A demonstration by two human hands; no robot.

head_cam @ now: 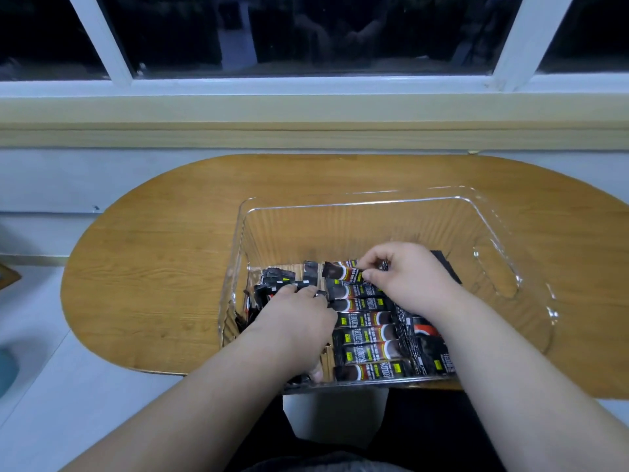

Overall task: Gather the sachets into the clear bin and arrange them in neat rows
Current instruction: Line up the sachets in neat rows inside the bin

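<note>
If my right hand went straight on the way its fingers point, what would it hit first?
The right hand, pinching a sachet, would probably meet the loose sachets piled by the clear bin's left wall first; depth is unclear.

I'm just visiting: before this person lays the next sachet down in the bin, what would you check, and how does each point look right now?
1. Right hand pinches the sachet between thumb and fingers: ok.
2. Row of sachets lies side by side, parallel: ok.
3. Bare floor left in the clear bin beyond the row: ok.
4. Loose pile under the left hand is tidy: not ok, it is jumbled.
5. Left hand grips something: cannot tell, its fingertips are buried in the pile.
</note>
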